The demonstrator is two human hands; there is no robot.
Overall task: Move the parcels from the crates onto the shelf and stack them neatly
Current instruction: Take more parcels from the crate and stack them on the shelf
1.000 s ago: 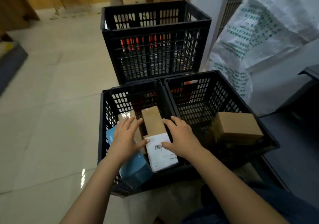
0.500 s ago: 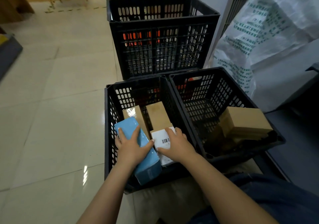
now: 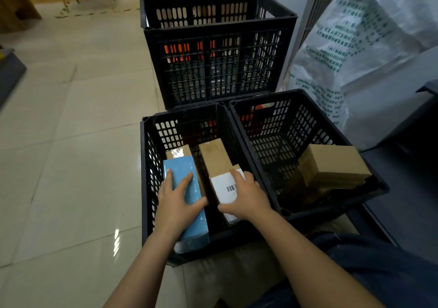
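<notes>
Two low black crates stand side by side on the floor in front of me. In the left crate (image 3: 145,165) my left hand (image 3: 176,201) holds a long blue parcel (image 3: 182,172), fingers on top and thumb round its right edge. My right hand (image 3: 245,195) grips a brown cardboard parcel (image 3: 214,158) with a white barcode label (image 3: 224,186). A second taped brown parcel (image 3: 177,151) lies behind the blue one. The right crate (image 3: 305,99) contains a stack of brown boxes (image 3: 334,163) at its right side.
A taller black crate (image 3: 218,54) with red and dark items inside stands behind the two low ones. A large white printed sack (image 3: 355,35) leans at the right. A dark grey surface (image 3: 403,189) lies beyond the right crate. Pale floor tiles (image 3: 71,141) spread to the left.
My left hand moved from the brown parcel onto the blue parcel and took hold of it. My right hand slid back along the brown parcel to its labelled end.
</notes>
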